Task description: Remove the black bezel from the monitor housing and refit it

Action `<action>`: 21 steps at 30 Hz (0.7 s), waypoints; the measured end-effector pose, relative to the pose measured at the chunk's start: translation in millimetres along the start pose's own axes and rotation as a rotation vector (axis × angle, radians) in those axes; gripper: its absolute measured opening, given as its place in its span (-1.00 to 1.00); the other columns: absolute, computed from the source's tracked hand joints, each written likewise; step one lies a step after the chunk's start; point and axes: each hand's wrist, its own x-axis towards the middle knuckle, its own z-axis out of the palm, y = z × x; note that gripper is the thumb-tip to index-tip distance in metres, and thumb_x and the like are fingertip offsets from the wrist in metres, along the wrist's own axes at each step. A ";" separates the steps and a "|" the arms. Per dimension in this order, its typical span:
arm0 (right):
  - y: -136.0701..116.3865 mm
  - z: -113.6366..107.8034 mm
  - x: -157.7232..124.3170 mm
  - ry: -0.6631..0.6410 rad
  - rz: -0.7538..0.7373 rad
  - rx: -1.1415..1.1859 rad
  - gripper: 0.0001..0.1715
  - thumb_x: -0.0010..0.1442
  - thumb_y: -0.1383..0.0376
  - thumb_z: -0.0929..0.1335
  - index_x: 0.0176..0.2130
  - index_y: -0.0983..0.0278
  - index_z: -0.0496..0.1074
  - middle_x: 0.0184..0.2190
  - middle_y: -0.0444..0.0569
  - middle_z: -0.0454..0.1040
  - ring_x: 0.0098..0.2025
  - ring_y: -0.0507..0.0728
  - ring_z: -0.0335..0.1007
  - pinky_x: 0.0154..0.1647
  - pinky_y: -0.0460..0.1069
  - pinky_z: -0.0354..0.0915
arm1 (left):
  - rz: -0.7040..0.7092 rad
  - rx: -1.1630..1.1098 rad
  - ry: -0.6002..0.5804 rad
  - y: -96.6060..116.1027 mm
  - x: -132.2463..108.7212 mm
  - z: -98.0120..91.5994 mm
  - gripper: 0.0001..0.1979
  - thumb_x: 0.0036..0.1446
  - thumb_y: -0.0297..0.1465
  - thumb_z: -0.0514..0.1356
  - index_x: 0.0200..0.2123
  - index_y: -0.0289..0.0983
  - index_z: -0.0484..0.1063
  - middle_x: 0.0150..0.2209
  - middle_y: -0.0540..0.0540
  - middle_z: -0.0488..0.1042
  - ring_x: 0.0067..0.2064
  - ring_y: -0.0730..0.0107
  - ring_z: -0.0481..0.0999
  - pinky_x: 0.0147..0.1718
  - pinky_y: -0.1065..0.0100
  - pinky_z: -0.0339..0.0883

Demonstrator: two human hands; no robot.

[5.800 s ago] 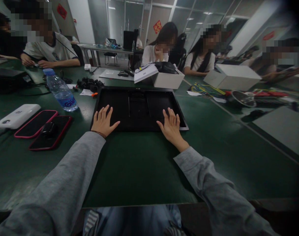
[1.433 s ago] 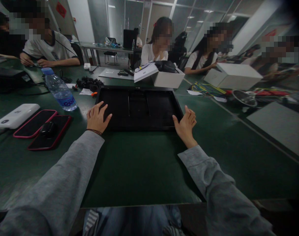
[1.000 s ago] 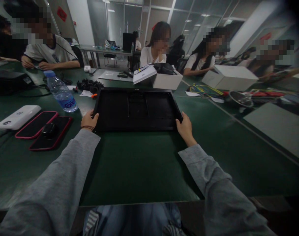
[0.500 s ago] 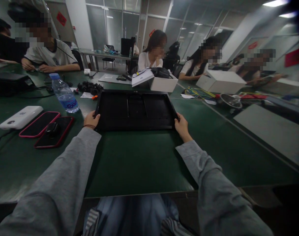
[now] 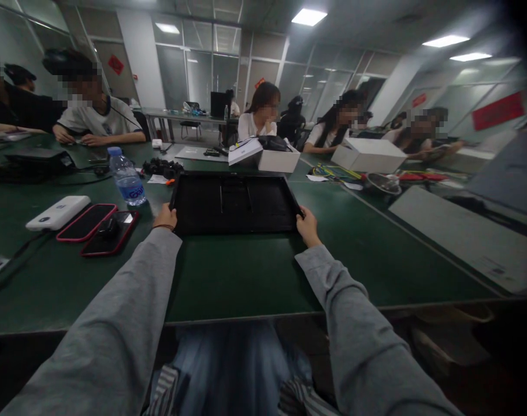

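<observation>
A shallow black rectangular tray [image 5: 198,205] with a raised rim lies in front of me at the middle of the green table. Two thin ridges mark off a section in its centre. At its left edge my left hand [image 5: 165,217] is closed around the rim, a thin brown band at the wrist. My right hand [image 5: 307,226] grips the opposite side, thumb on top of the rim. Some fingers of both hands are hidden by the tray's edge.
Left of the tray stand a water bottle [image 5: 128,178], a white power bank [image 5: 59,212] and two red-edged phones [image 5: 86,222]. Beyond are an open white box [image 5: 278,161] and a closed white box [image 5: 367,155]. A grey board [image 5: 458,237] lies right. Several people sit across the table [image 5: 246,277].
The camera view has tilted up a little and shifted. Both hands keep hold of the tray, which shows no clear movement on the table.
</observation>
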 end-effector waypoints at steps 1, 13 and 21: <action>-1.5 -1.5 -3.7 0.004 0.001 0.004 -0.38 0.16 0.35 0.27 0.19 0.39 0.45 0.15 0.22 0.53 0.20 0.25 0.45 0.33 0.25 0.28 | -0.008 0.004 0.003 -0.5 -4.6 -2.1 -0.46 0.30 -0.33 0.03 0.30 -0.37 0.23 0.14 -0.49 0.52 0.16 -0.13 0.54 0.13 -0.02 0.35; -15.1 -9.5 -22.5 -0.010 0.032 -0.005 -0.40 0.16 0.34 0.26 0.18 0.36 0.42 0.10 0.21 0.55 0.12 0.26 0.48 0.28 0.28 0.29 | -0.022 0.058 -0.040 -11.1 -19.2 -12.7 -0.46 0.37 -0.26 -0.01 0.34 -0.34 0.19 0.13 -0.52 0.54 0.14 -0.12 0.58 0.09 0.01 0.36; -5.7 -6.3 -15.1 -0.001 0.083 -0.077 -0.43 0.18 0.26 0.28 0.17 0.26 0.40 0.02 0.17 0.57 -0.01 0.27 0.52 0.15 0.31 0.37 | -0.032 0.276 -0.106 -11.2 -5.5 -10.7 -0.41 0.40 -0.15 -0.18 0.32 -0.33 0.23 0.11 -0.57 0.53 0.13 -0.24 0.57 0.05 -0.07 0.37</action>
